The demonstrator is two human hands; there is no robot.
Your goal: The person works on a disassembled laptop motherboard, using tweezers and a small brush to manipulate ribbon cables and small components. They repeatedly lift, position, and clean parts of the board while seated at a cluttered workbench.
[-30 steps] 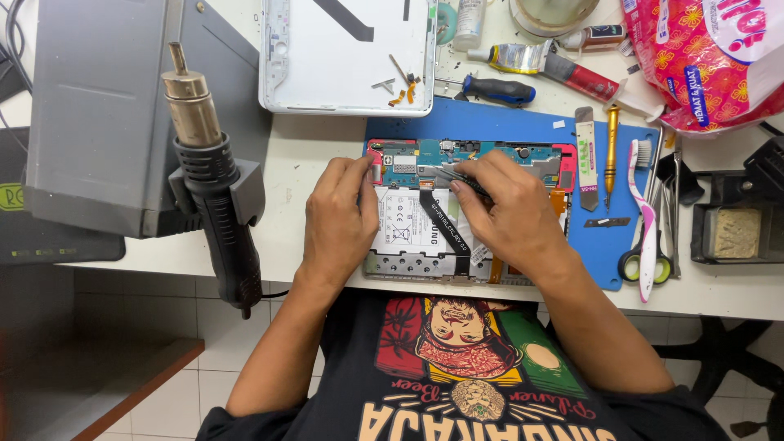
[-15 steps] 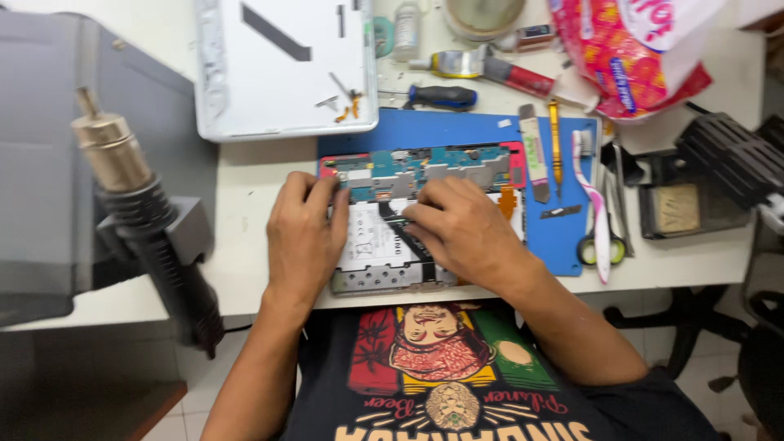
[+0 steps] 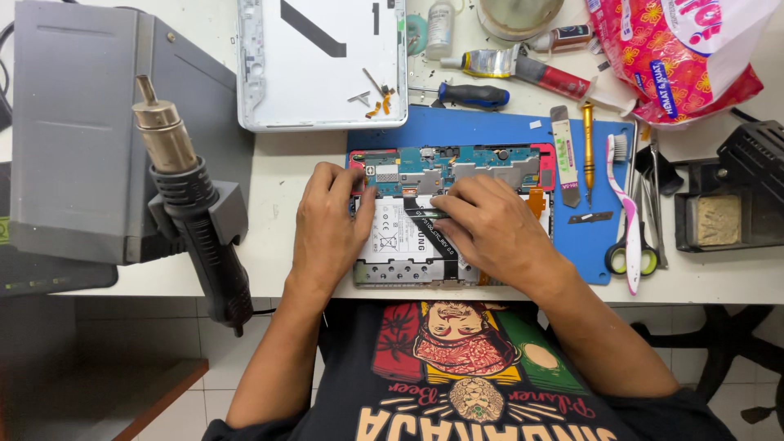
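Note:
An opened tablet (image 3: pixel 408 261) lies on a blue work mat (image 3: pixel 490 131), showing its green circuit board (image 3: pixel 457 163), white battery and a black flex cable (image 3: pixel 437 237). My left hand (image 3: pixel 327 233) rests flat on the tablet's left side, fingertips by the board's left end. My right hand (image 3: pixel 490 229) lies over the middle, its fingertips pressing at the top of the flex cable near the board. Whether the fingers pinch anything small is hidden.
The tablet's white back cover (image 3: pixel 322 61) with loose screws lies behind. A hot-air gun (image 3: pixel 192 204) hangs on its grey station (image 3: pixel 82 139) at left. Screwdriver (image 3: pixel 469 95), glue tube (image 3: pixel 523 69), spudgers, toothbrush (image 3: pixel 625 212), scissors (image 3: pixel 633 253) and a tray (image 3: pixel 727 216) lie right.
The view has shifted, so the table sits differently in frame. Both hands stay on the tablet; my right fingertips have edged a little left along the flex cable's top.

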